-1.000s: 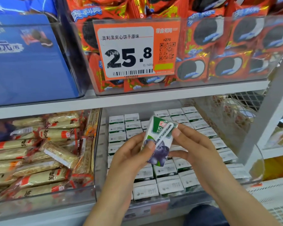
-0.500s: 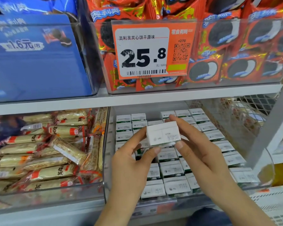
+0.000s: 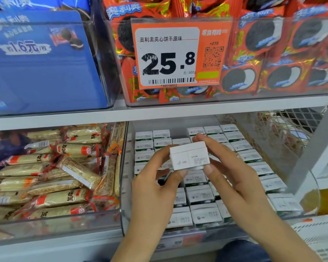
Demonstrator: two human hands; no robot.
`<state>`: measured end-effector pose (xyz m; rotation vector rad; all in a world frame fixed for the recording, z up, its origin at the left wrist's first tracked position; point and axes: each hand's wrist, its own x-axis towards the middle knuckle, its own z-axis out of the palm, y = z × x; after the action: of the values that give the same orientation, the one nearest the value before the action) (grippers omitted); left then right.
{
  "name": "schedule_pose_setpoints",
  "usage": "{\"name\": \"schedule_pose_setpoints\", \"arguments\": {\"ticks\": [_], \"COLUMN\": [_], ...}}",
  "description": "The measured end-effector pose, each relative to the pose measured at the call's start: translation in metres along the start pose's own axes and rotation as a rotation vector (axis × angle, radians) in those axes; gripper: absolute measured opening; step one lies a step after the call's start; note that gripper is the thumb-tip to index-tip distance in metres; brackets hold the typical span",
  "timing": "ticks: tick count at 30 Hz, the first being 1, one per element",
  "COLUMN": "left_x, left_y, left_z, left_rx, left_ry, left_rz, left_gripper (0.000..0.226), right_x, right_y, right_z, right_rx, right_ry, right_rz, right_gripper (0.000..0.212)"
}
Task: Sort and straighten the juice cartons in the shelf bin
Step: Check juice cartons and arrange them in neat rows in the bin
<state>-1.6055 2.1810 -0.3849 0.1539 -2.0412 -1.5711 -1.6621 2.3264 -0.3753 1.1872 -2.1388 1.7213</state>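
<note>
1. Above the clear shelf bin (image 3: 311, 195), one juice carton (image 3: 189, 155) sits between both hands, white top panel with its printed date facing up; it hangs over the middle rows, not yet set down.

2. Left hand (image 3: 155, 188) has thumb and fingers curled onto the carton's near-left corner and side; right hand (image 3: 233, 178) pinches the right end, thumb at the near edge, fingers wrapped over the far side; both grips are clamped on the same carton.

3. Below, the packed cartons (image 3: 203, 197) stand in rows, tops up; a dark gap shows just under the left thumb, and that looks like the slot to fill, though I cannot tell its full shape.

4. Handling, as I judge it: a small box, light for two hands, stiff at edges and corners but with soft flat panels; squeeze the broad faces too hard and it may dent or bulge; the coated card could be a little slick.

5. Best hold, then, is on the short ends near the corners, as now; lower it straight, upright, square with its neighbours; tight rows may snag the bottom edge.

6. Off to the left, wrapped snack bars (image 3: 55, 176) fill the next bin; a price tag (image 3: 178, 55) hangs above.
</note>
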Motion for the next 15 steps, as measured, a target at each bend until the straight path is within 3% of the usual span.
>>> {"name": "schedule_pose_setpoints", "arguments": {"ticks": [15], "left_x": [-0.0014], "left_y": [-0.0021], "left_z": [-0.0007], "left_rx": [-0.006], "left_ry": [-0.008], "left_rz": [0.015], "left_gripper": [0.04], "right_x": [-0.0001], "right_y": [-0.003], "right_z": [-0.0008], "right_rx": [-0.013], "right_ry": [-0.019], "right_rz": [0.021], "right_gripper": [0.046]}}
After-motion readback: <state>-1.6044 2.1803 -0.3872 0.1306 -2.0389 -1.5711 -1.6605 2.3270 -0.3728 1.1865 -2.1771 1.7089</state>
